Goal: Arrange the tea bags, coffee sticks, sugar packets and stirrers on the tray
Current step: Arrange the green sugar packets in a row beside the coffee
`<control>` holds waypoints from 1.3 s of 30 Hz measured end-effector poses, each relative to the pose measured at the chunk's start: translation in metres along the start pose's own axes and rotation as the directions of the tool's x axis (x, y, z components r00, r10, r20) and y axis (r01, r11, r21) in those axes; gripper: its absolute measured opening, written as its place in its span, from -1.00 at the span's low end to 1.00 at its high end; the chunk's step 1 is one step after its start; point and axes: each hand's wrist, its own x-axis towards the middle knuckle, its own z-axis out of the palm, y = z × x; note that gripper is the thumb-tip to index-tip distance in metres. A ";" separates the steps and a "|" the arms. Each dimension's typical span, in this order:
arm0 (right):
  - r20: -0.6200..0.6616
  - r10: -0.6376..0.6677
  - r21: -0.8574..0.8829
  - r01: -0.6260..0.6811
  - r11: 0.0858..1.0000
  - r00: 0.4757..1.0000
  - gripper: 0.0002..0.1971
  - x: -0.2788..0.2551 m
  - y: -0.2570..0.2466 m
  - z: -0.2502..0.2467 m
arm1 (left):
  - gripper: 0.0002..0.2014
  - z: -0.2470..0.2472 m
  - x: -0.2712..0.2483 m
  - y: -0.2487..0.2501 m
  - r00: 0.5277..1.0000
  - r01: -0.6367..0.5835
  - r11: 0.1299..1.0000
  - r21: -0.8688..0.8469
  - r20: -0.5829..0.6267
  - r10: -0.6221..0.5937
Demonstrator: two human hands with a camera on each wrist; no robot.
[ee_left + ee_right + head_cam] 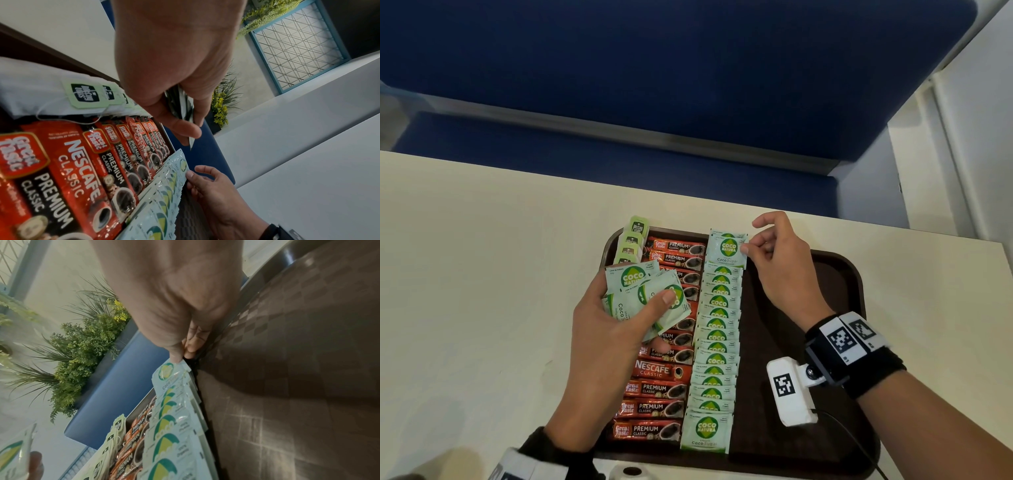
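A dark brown tray [808,394] lies on the cream table. On it run a column of green-tagged tea bags [633,240], a column of red coffee sticks [654,407] and a column of overlapping pale green sugar packets [717,346]. My right hand [774,270] pinches the right edge of the top sugar packet [727,248] at the column's far end; the pinch shows in the right wrist view on the packet [166,373]. My left hand [613,329] hovers over the coffee sticks and grips a bunch of loose sugar packets [647,294]. No stirrers are in view.
The right half of the tray [287,386] is bare brown surface. A blue padded bench [654,85] runs behind the table [465,274]. Green plants in a planter [82,345] stand beyond the bench.
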 end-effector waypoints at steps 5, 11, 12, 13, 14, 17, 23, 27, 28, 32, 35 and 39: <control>-0.007 0.017 -0.012 -0.017 1.000 1.000 -0.69 0.000 0.001 0.001 | -0.57 0.001 -0.001 0.000 1.000 0.002 1.000 -0.010 0.003 -0.002; -0.020 0.049 -0.055 -0.050 0.997 0.999 -0.73 -0.004 -0.004 -0.002 | -0.55 0.001 0.000 0.000 1.000 0.000 1.000 -0.005 0.011 0.000; -0.025 0.060 -0.060 -0.062 0.996 0.998 -0.75 -0.005 -0.005 -0.002 | -0.55 0.001 0.000 0.000 1.000 0.001 1.000 -0.005 0.013 -0.001; -0.030 0.069 -0.058 -0.071 0.996 0.997 -0.78 -0.007 -0.004 -0.002 | -0.56 0.001 0.000 0.000 1.000 0.001 1.000 -0.007 0.013 -0.001; -0.034 0.075 -0.052 -0.077 0.996 0.997 -0.80 -0.009 -0.004 -0.001 | -0.56 0.001 0.000 -0.001 1.000 0.001 1.000 -0.009 0.013 -0.001; -0.038 0.085 -0.051 -0.086 0.995 0.996 -0.83 -0.014 -0.003 0.000 | -0.55 0.001 -0.001 -0.001 1.000 0.014 1.000 -0.015 0.010 -0.014; -0.046 0.099 -0.063 -0.102 0.993 0.994 -0.83 -0.016 -0.004 0.000 | -0.55 0.000 -0.002 0.000 1.000 0.023 1.000 -0.012 0.009 -0.023; -0.111 0.091 -0.066 -0.099 0.993 0.990 -0.84 -0.021 -0.013 -0.006 | -0.56 -0.001 -0.002 0.000 1.000 0.025 1.000 -0.014 0.015 -0.025; -0.112 0.069 -0.035 -0.073 0.997 0.991 -0.83 -0.024 -0.020 -0.009 | -0.56 0.000 -0.002 0.000 1.000 0.021 1.000 -0.014 0.019 -0.021; 0.265 0.017 0.207 -0.075 0.976 0.964 -0.69 -0.047 -0.057 -0.017 | -0.56 0.007 -0.002 0.004 0.997 0.023 0.999 -0.039 0.068 -0.020; 0.480 -0.059 0.311 -0.107 0.945 0.875 -0.60 -0.063 -0.069 -0.017 | -0.53 0.013 -0.003 0.010 0.993 0.042 0.996 -0.082 0.116 -0.032; 0.452 -0.009 0.409 -0.198 0.891 0.892 -0.61 -0.067 -0.061 -0.015 | -0.57 0.017 -0.004 0.015 0.989 0.074 0.981 -0.180 0.138 -0.049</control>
